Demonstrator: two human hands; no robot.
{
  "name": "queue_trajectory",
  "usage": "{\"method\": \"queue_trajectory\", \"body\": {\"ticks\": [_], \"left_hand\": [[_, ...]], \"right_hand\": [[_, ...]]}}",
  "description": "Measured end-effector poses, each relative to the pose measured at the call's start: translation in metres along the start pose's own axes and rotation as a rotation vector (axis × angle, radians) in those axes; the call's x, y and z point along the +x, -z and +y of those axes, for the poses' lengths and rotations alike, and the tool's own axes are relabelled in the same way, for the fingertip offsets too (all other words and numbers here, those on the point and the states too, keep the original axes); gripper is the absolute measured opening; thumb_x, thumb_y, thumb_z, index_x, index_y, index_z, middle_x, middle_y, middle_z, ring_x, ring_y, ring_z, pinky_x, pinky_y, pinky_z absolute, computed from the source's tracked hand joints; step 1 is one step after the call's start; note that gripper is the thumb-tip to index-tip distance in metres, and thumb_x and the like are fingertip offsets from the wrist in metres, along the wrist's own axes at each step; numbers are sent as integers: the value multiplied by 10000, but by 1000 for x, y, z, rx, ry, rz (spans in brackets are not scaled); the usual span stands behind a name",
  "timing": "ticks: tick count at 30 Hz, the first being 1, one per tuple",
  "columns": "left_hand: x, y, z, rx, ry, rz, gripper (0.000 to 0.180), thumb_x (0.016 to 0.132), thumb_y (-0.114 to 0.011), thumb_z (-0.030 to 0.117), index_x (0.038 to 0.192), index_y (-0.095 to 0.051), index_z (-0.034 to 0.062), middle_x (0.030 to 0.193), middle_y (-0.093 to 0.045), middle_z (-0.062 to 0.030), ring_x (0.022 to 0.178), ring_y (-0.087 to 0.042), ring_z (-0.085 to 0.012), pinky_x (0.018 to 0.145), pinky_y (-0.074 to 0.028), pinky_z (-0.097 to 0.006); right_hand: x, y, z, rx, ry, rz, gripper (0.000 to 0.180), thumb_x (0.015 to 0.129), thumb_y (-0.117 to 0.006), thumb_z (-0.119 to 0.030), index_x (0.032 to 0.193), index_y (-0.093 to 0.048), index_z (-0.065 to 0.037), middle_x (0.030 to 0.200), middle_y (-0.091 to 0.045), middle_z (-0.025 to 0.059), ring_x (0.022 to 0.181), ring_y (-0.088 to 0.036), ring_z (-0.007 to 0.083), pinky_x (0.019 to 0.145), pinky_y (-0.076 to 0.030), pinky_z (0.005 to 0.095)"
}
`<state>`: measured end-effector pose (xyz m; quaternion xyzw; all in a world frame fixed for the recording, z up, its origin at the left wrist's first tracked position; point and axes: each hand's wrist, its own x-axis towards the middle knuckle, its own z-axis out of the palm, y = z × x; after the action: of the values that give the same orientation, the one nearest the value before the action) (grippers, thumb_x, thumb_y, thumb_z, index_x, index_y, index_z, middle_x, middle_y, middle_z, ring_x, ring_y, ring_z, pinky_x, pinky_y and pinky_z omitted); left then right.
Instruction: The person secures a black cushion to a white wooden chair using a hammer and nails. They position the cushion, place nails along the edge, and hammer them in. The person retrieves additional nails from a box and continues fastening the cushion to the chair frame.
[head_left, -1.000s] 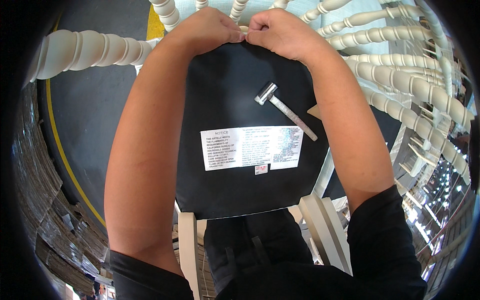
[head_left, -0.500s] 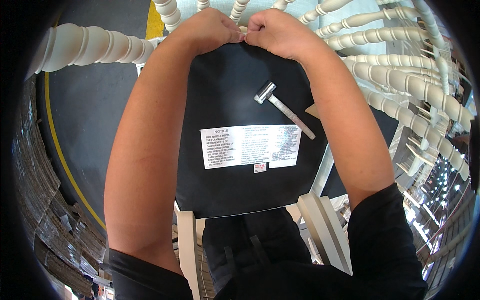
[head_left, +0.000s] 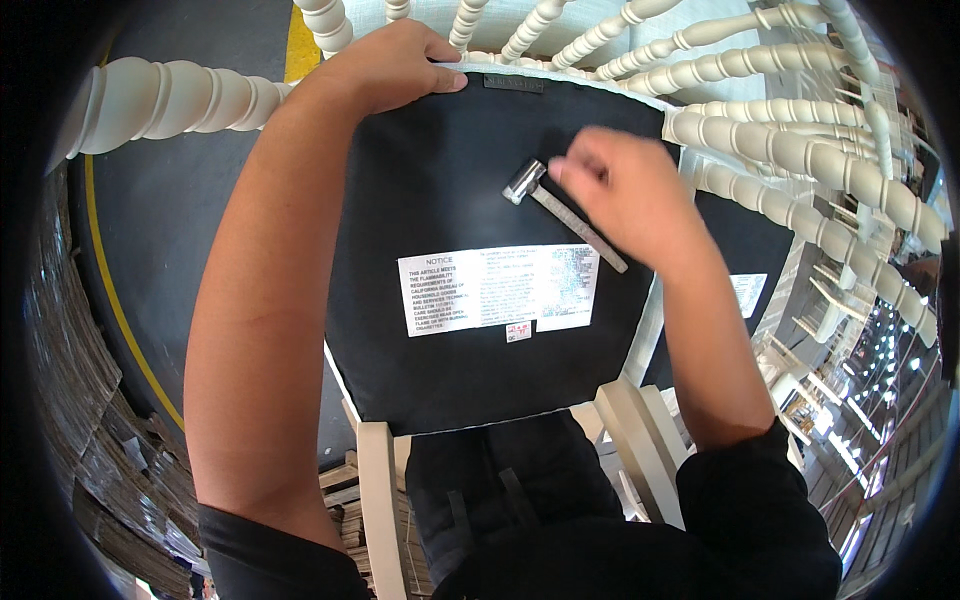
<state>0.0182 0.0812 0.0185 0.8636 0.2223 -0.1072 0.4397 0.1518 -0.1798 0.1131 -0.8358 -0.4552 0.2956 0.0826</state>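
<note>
An upturned chair seat [head_left: 470, 380] shows its black cloth underside, with white paper labels [head_left: 497, 288] on it. My left hand [head_left: 390, 65] grips its far left edge, thumb on the black cloth and fingers over the rim. A small dark strip [head_left: 513, 84] lies along the far edge, right of that thumb. On the cloth rests a hammer [head_left: 575, 224], its shiny metal head toward the far left and its handle slanting to the near right. My right hand [head_left: 625, 185] is over the seat beside the hammer, fingers curled and smeared by motion; contact with the hammer is unclear.
Cream turned chair legs and spindles [head_left: 740, 65] crowd the far and right sides. A thick turned leg [head_left: 175, 95] sticks out at left above the dark floor [head_left: 190, 230]. Two cream posts [head_left: 375, 490] flank the near edge. Stacked cardboard [head_left: 90, 400] stands at lower left.
My right hand has left the far edge and moved nearer, to the hammer. My left hand has shifted slightly left along the edge. The dark strip is now uncovered.
</note>
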Motion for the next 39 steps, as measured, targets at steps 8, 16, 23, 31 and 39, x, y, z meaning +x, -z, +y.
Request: {"method": "queue_trajectory", "body": {"ticks": [8, 16, 23, 31, 39], "left_hand": [[-1, 0, -1, -77, 32, -44, 503, 964, -814, 370, 1343, -798, 39, 1254, -808, -202, 1153, -768, -344, 1015, -569, -429], [-1, 4, -11, -59, -11, -26, 513, 995, -807, 345, 1385, -777, 12, 1153, -824, -158, 1024, -756, -236, 989, -556, -351], [-5, 4, 5, 33, 6, -9, 385, 927, -770, 336, 1123, -828, 10, 1006, -818, -229, 951, -763, -350, 922, -565, -459], [-2, 6, 13, 70, 27, -38, 366, 927, -768, 324, 1120, -835, 21, 1008, -815, -230, 963, -764, -346, 912, -566, -465], [-10, 11, 23, 15, 41, -46, 347, 928, -770, 314, 1148, -846, 56, 1006, -820, -211, 961, -760, -333, 912, -569, -450]], "right_hand": [[-16, -37, 4, 138, 129, 282, 205, 943, -843, -208, 977, -740, -34, 874, -719, 111, 766, -696, 321, 747, -562, 442], [103, -16, -39, 50, 70, 170, 228, 899, -723, -205, 924, -846, -15, 939, -786, 293, 967, -798, 407, 906, -613, 475], [107, -5, -47, 85, -15, 68, 237, 892, -729, -215, 899, -834, -2, 829, -777, 253, 845, -789, 405, 810, -606, 474], [111, 7, -66, 153, -226, -99, 244, 919, -728, -177, 797, -769, 29, 649, -693, 144, 601, -678, 208, 605, -534, 394], [102, 6, -51, 351, -132, -76, 198, 917, -734, -154, 768, -719, -25, 648, -659, 68, 576, -605, 173, 575, -476, 358]]}}
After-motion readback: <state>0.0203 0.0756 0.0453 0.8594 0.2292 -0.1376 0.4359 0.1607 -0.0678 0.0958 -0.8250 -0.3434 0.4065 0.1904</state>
